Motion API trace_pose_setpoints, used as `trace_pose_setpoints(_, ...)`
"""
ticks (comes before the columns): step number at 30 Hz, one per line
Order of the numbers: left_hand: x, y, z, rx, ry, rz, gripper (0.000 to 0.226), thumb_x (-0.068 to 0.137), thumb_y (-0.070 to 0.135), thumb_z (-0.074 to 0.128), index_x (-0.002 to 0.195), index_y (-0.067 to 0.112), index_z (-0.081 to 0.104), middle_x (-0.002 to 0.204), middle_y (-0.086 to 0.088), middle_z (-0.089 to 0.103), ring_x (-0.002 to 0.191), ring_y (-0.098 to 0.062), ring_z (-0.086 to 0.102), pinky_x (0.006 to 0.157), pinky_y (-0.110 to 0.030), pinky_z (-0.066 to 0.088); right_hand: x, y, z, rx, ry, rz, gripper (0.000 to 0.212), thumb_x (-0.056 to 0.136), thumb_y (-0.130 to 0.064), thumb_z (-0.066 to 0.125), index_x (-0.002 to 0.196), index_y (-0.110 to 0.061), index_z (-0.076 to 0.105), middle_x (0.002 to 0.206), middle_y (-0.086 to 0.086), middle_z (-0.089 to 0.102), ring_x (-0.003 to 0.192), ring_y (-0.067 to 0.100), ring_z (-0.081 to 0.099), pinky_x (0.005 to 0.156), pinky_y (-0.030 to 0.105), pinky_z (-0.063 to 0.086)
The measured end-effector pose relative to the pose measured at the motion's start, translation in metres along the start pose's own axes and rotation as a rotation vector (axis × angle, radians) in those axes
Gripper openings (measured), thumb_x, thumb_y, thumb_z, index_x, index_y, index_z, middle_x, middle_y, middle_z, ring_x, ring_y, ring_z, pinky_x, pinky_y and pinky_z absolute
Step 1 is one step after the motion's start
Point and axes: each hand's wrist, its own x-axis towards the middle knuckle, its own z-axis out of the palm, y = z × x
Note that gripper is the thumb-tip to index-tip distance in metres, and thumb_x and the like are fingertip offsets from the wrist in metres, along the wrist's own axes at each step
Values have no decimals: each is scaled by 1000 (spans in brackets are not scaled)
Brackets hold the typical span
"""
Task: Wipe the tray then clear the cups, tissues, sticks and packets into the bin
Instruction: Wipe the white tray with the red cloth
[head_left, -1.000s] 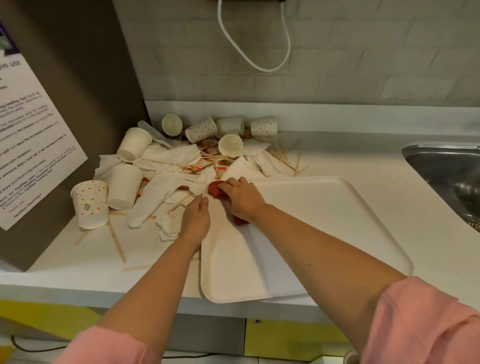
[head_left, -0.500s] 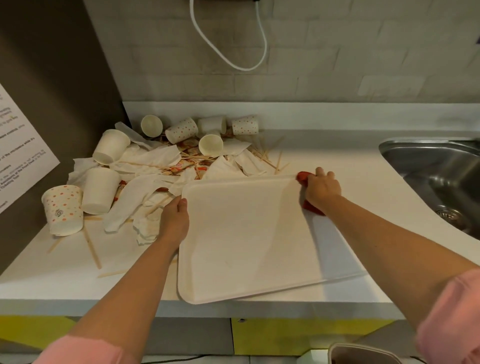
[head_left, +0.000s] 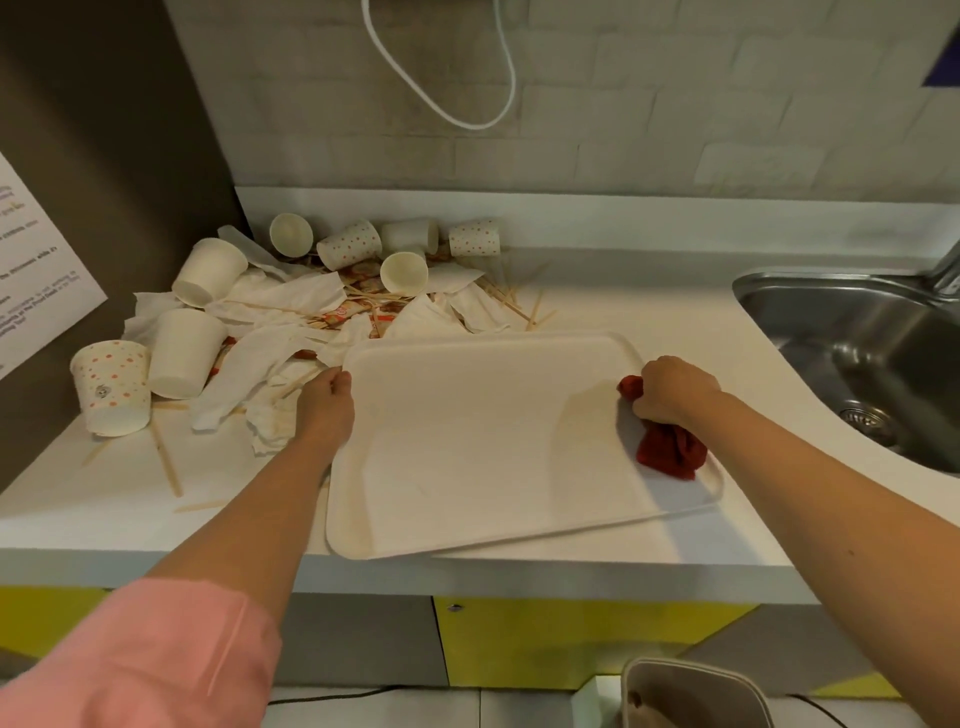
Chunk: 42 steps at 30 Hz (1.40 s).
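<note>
Nearer now, the right hand clenches a red cloth on the tray; left hand grips its left rim; long axis left-right.

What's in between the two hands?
Just bare tray, in the head view: the left hand grips its edge, the right hand holds a red cloth.

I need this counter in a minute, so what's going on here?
A person is wiping the white tray on the counter. Their right grip holds a bunched red cloth against the tray's right side, while the left grip holds its left rim. The cups, tissues, sticks and packets lie heaped on the counter at the back left, not yet cleared. The bin stands on the floor below.
</note>
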Motion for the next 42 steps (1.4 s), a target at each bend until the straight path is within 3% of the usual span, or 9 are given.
trace_pose_setpoints(3,-2,-1,-1,-29,-6,-4,36,100,21,35,122,3,57,124,-16,58,114,-32,52,90,-31,38,-25,4,4,10,-48,6,27,91,-24,46,109,-7,56,89,6,51,81,25,53,63,29,40)
trace_pose_setpoints(6,-3,0,-2,-41,-15,-5,36,100,22,34,120,1,57,122,-19,59,113,-34,53,94,-37,41,-52,6,8,-26,-84,7,26,91,-24,46,110,-8,55,94,7,52,83,24,52,67,30,41)
trace_pose_setpoints(10,-5,2,-4,-56,-22,-4,37,100,22,34,122,2,56,123,-18,59,113,-34,53,93,-36,41,-90,-9,13,-15,-138,-94,9,88,-22,48,91,-13,49,94,8,54,82,24,51,55,25,36)
trace_pose_setpoints(12,-5,3,-5,-49,-19,-3,36,101,22,34,124,4,56,126,-15,58,114,-32,52,94,-34,40,-107,-29,17,24,-139,-172,7,86,-21,50,88,-14,49,94,8,56,82,24,51,59,28,38)
trace_pose_setpoints(21,-5,1,-7,-70,-48,12,37,101,23,31,120,6,58,120,-13,60,109,-31,54,92,-36,42,-141,-145,33,132,-57,-383,30,93,-18,42,116,-2,54,119,12,43,108,32,48,77,32,37)
trace_pose_setpoints(28,-8,0,-11,-108,-70,15,36,101,25,31,119,10,58,120,-11,61,109,-31,55,96,-41,44,-146,-190,39,198,-22,-544,37,92,-13,41,127,-10,51,122,9,41,106,30,43,79,34,37)
trace_pose_setpoints(33,-9,0,-12,-110,-62,42,36,101,25,32,123,11,56,123,-11,60,112,-31,54,97,-40,43,-155,-203,40,80,-73,-724,39,93,-14,41,130,-24,51,116,4,44,91,22,36,81,36,38)
trace_pose_setpoints(38,-11,1,-14,-155,-70,44,35,101,24,33,126,11,55,124,-9,60,113,-29,54,89,-31,40,-153,-196,27,-47,-151,-730,35,94,-15,41,123,-26,57,112,1,46,90,20,33,76,33,30)
trace_pose_setpoints(42,-12,1,-16,-204,-79,39,36,101,25,36,131,13,52,127,-7,59,116,-26,54,90,-31,41,-147,-175,20,-99,-143,-595,26,92,-18,46,110,-24,63,102,-1,49,89,20,35,76,32,29)
